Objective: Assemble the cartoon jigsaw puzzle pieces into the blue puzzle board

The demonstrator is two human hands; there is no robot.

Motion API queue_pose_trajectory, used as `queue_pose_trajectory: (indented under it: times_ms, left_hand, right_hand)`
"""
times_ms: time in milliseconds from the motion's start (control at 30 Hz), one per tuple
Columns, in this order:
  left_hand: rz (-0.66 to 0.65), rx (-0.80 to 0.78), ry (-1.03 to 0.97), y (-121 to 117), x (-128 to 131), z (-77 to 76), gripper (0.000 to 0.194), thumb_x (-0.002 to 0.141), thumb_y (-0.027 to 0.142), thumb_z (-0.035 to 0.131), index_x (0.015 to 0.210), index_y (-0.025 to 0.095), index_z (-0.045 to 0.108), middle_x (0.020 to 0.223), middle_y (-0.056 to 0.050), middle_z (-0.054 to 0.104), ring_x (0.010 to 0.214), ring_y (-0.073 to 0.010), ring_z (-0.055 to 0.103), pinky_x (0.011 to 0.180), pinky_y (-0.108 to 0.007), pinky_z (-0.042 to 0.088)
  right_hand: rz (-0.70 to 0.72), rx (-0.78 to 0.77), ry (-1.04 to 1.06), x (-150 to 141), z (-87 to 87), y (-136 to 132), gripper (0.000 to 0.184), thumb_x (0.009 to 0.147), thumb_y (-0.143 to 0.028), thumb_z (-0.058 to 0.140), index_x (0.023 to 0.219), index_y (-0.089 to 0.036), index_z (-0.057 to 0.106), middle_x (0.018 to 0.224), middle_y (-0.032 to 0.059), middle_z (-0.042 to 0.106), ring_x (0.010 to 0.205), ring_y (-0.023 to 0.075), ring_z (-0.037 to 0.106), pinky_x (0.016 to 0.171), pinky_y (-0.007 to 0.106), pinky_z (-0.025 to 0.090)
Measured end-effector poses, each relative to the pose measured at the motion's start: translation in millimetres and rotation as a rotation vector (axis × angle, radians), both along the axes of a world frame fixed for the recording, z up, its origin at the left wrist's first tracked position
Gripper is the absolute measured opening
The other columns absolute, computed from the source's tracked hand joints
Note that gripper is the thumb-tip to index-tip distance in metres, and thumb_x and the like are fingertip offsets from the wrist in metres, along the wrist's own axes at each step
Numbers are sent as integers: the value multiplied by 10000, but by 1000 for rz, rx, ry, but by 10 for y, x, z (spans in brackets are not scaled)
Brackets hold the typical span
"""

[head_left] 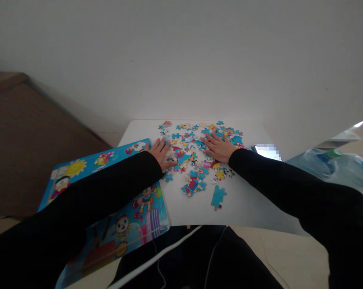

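Loose jigsaw puzzle pieces [185, 154] in blue, yellow, red and white lie heaped and scattered over the white table. Spread flat at the left side of the heap is my left hand [161, 153], fingers apart, touching pieces near the picture board's corner. My right hand [219, 147] rests palm down on the right part of the heap, its fingers also spread. Both palms cover some pieces. Nearest me lie a blue joined cluster [219, 196] and a red and blue cluster [193, 184]. A colourful cartoon puzzle board [151, 200] lies under my left forearm, partly hidden by it.
The white table [196, 212] stands against a grey wall [181, 60]. A lit phone-like screen [267, 151], blurred out, is by my right forearm. Brown furniture [33, 140] stands at left, clear plastic [334, 164] at right. A white cable [160, 255] crosses my lap.
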State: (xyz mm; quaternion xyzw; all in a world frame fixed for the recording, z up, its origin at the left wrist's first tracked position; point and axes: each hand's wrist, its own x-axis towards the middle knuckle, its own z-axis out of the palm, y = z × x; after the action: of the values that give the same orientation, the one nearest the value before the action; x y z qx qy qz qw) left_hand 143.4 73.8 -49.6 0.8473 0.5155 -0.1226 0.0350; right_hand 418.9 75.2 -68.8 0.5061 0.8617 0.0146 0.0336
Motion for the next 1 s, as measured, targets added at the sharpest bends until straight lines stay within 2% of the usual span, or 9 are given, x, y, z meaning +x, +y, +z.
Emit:
queue_pose_trajectory:
  times_ms: [67, 167, 300, 467, 667, 767, 867, 933, 1000]
  left_hand:
    - [-41, 14, -16, 4, 0, 5, 815, 860, 606, 351, 1443, 91, 110, 1496, -181, 93, 1376, -362, 111, 1045, -628, 188]
    - [-212, 15, -49, -40, 24, -2, 704, 892, 506, 376, 1445, 141, 139, 1505, -139, 112, 1384, -329, 111, 1054, -617, 187]
    - [-331, 53, -173, -74, 24, -49, 611, 882, 450, 429, 1375, 105, 325, 1448, -177, 299, 1343, -314, 260, 1067, -528, 260]
    - [-373, 151, -389, -47, -42, -8, 468, 849, 403, 472, 1192, 86, 489, 1208, -162, 539, 1120, -259, 513, 969, -378, 409]
    - [-378, 163, -400, -97, 26, 16, 453, 809, 412, 541, 1134, 97, 515, 1101, -134, 580, 1010, -248, 557, 906, -358, 443]
    - [-424, 168, -416, -83, 84, -73, 525, 811, 438, 550, 1187, 75, 502, 1122, -148, 579, 1019, -255, 556, 897, -360, 449]
    - [-485, 172, -403, -44, 113, -151, 442, 844, 420, 511, 1134, 92, 569, 1071, -133, 605, 969, -239, 574, 862, -346, 464]
    - [-534, 195, -401, -27, 121, -183, 369, 867, 386, 482, 1074, 108, 611, 1029, -120, 623, 921, -212, 588, 831, -314, 475]
    - [-598, 237, -384, -27, 132, -209, 320, 878, 334, 461, 1022, 104, 632, 989, -118, 641, 870, -191, 604, 791, -283, 485]
  right_hand:
    - [20, 29, 9, -52, 65, -4, 595, 935, -494, 258, 1434, -170, 265, 1486, 147, 237, 1349, 359, 213, 1020, 625, 216]
    - [226, 10, 83, -227, 127, -64, 597, 925, -506, 302, 1438, -205, 251, 1498, 102, 226, 1363, 318, 197, 1048, 578, 217]
    - [363, -58, 212, -444, 133, -126, 634, 878, -452, 474, 1419, -181, 286, 1435, 105, 369, 1317, 265, 316, 1070, 495, 229]
    - [247, -135, 387, -480, 169, -54, 694, 759, -298, 627, 1374, -139, 347, 1145, 119, 605, 1060, 247, 549, 926, 400, 391]
    - [92, -158, 545, -223, 280, 8, 785, 630, -275, 712, 1326, -163, 365, 1065, 92, 626, 951, 239, 597, 838, 364, 438]
    - [13, -55, 454, 35, 306, 68, 718, 647, -324, 706, 1284, -170, 413, 1050, 90, 630, 960, 260, 588, 864, 408, 425]
    - [-86, -11, 284, 247, 316, 118, 661, 672, -351, 693, 1256, -141, 468, 1074, 119, 628, 982, 292, 577, 876, 446, 418]
    - [-77, 22, 221, 271, 324, 112, 608, 713, -382, 665, 1244, -135, 500, 1129, 136, 611, 1031, 304, 556, 891, 452, 410]
    - [22, 54, 211, 181, 331, 76, 511, 772, -406, 612, 1212, -156, 543, 1159, 123, 603, 1067, 284, 541, 912, 427, 404]
